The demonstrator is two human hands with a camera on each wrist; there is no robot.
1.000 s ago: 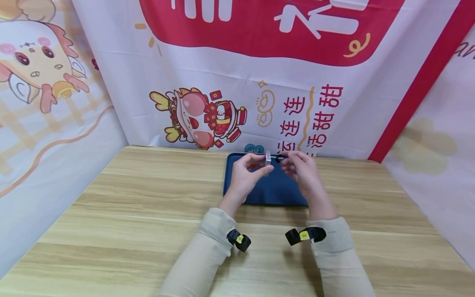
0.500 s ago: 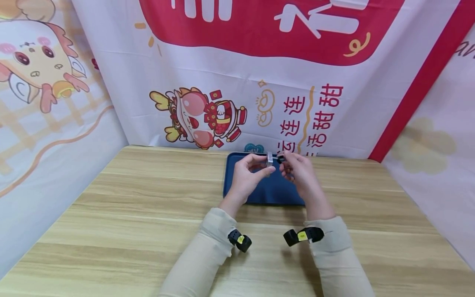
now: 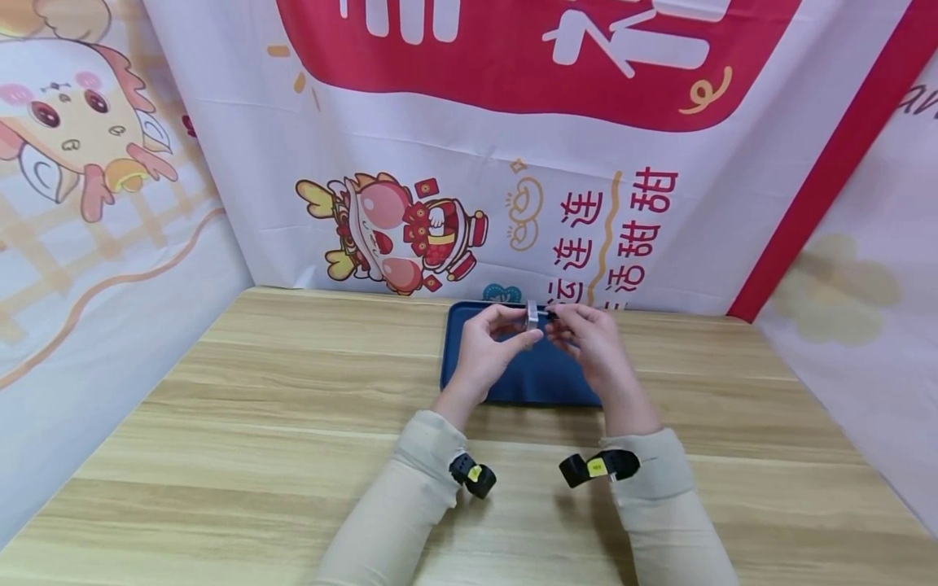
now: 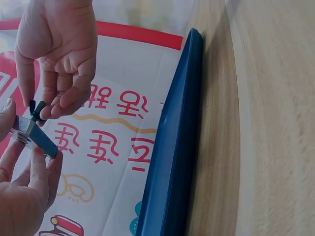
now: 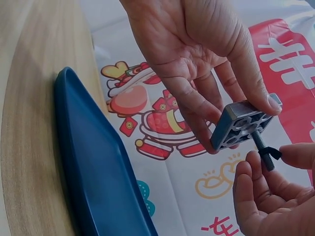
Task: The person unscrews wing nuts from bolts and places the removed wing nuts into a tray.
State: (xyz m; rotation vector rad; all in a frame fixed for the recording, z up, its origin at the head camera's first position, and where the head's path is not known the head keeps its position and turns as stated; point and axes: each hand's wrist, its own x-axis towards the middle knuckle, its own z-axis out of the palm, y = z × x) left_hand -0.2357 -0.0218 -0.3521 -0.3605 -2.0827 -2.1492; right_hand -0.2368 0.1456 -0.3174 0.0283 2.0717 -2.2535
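Pinching, left hand holds a square silver metal block, right hand a black wing nut, above a blue rectangular tray by the wooden bench's far edge.

The block and threaded bolt look metal, the wing nut and smooth tray plastic, the tabletop wood.

Two hands — one block, one bolt, one wingnut, one tray

Right hand nearer the block
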